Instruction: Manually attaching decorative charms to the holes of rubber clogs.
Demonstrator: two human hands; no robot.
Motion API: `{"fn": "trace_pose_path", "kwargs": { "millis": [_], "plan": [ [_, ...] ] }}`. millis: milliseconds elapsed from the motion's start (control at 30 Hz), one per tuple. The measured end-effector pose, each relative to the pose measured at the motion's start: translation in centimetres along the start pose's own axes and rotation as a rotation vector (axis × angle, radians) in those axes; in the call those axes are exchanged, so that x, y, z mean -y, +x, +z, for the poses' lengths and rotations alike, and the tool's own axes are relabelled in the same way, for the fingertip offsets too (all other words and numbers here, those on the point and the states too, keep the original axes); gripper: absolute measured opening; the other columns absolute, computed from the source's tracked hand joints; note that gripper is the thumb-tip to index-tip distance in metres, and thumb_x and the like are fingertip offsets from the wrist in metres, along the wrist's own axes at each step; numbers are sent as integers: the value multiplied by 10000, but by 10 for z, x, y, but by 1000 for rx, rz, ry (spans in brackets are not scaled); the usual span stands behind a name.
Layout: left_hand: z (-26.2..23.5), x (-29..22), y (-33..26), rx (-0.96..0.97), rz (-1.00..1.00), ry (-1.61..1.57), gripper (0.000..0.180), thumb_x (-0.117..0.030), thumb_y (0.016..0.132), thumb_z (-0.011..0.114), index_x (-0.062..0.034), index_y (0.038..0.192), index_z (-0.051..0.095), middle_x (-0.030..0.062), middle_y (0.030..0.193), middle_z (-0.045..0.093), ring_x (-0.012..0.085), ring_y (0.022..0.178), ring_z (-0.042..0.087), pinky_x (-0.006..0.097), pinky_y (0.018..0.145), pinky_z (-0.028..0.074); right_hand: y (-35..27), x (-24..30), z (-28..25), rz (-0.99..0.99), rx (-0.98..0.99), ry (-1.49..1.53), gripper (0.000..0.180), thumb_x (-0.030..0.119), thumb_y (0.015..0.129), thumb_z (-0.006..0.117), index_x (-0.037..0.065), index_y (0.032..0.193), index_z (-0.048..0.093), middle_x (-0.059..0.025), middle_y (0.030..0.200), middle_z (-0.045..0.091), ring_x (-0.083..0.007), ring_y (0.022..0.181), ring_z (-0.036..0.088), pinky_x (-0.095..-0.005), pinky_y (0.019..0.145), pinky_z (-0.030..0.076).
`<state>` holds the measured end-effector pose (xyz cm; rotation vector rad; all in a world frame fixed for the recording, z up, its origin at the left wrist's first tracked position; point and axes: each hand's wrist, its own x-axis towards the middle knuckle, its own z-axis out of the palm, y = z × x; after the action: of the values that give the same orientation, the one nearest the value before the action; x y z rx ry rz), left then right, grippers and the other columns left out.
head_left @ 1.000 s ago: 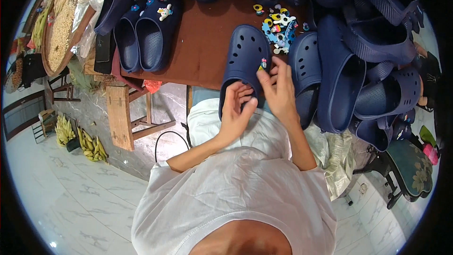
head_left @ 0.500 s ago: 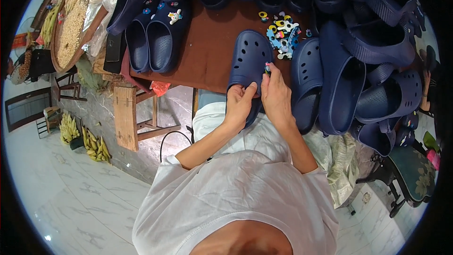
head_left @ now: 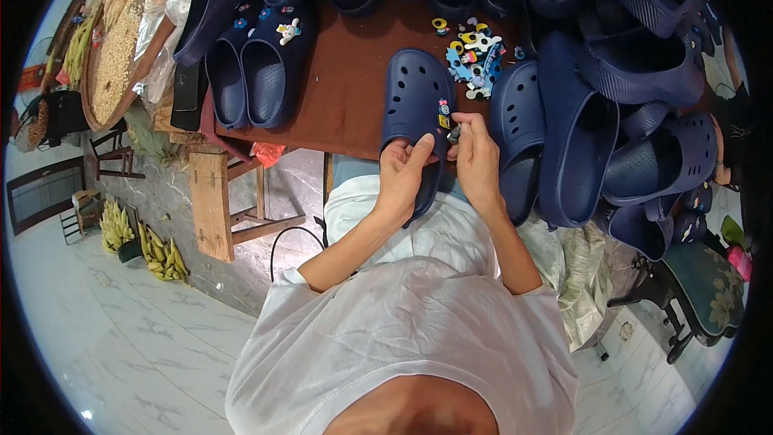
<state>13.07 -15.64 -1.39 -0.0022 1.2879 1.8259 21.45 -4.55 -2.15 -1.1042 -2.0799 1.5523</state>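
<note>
A dark blue clog [head_left: 412, 84] was held at the near edge of the table [head_left: 346, 89], which was covered with a brown cloth. Its toe was pointed away from the person, and its heel part was extended past the edge, above the white trousers [head_left: 362, 209].

The clog was grasped by the left hand [head_left: 403, 173]: the fingers were put inside the opening, and the thumb was pressed on the outside. By the right hand [head_left: 477, 163], a small dark piece [head_left: 454, 134] was pinched between thumb and fingertips, just beside the right side of the clog; of what kind this piece was, it could not be told, because it was partly covered by the fingers. On the same side of the upper, a small colourful charm [head_left: 444, 114] was seen fixed. The other holes that could be seen were left without decoration.

Beyond the right hand, a heap of charms [head_left: 483, 64] was spread on the cloth. To the right, a second clog [head_left: 516, 109] was placed near, with a larger clog [head_left: 576, 145] beside it. At the left side of the table, a decorated pair of clogs [head_left: 268, 84] was set, and on it a white figure charm [head_left: 288, 31] was attached.
</note>
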Motion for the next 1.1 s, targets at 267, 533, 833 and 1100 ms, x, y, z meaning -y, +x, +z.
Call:
{"fn": "trace_pose_path", "kwargs": {
  "millis": [267, 533, 833, 1100],
  "plan": [
    [2, 2, 2, 11, 31, -6, 303, -189, 980, 625, 31, 1184, 582, 48, 1031, 676, 85, 859, 634, 245, 795, 511, 19, 12, 6, -111, -16, -216, 497, 387, 904, 705, -2, 1053, 434, -233, 883, 617, -435, 809, 614, -502, 799, 460],
    [3, 4, 4, -7, 9, 12, 272, -141, 971, 591, 54, 1159, 575, 56, 1056, 651, 93, 905, 601, 265, 813, 479, 21, 5, 18, -248, -127, -377, 218, 212, 1000, 543, 13, 1023, 456, -235, 829, 617, -467, 773, 612, -518, 673, 474],
    [4, -6, 1, 17, -23, -16, 260, -161, 974, 594, 31, 1149, 588, 55, 1077, 668, 108, 963, 617, 295, 872, 473, 24, 0, 2, 246, 49, 242, 315, 288, 1073, 402, 27, 994, 559, -53, 860, 631, -94, 701, 599, -269, 598, 514],
    [-5, -6, -9, 80, 31, 39, 332, -65, 962, 593, 31, 1262, 489, 94, 1235, 580, 110, 1048, 573, 260, 881, 470, 70, 1, -6, 465, -173, 1367, 291, 171, 1065, 376, -83, 1160, 483, -205, 1151, 552, -301, 1126, 589, -409, 990, 530]
  ]
}}
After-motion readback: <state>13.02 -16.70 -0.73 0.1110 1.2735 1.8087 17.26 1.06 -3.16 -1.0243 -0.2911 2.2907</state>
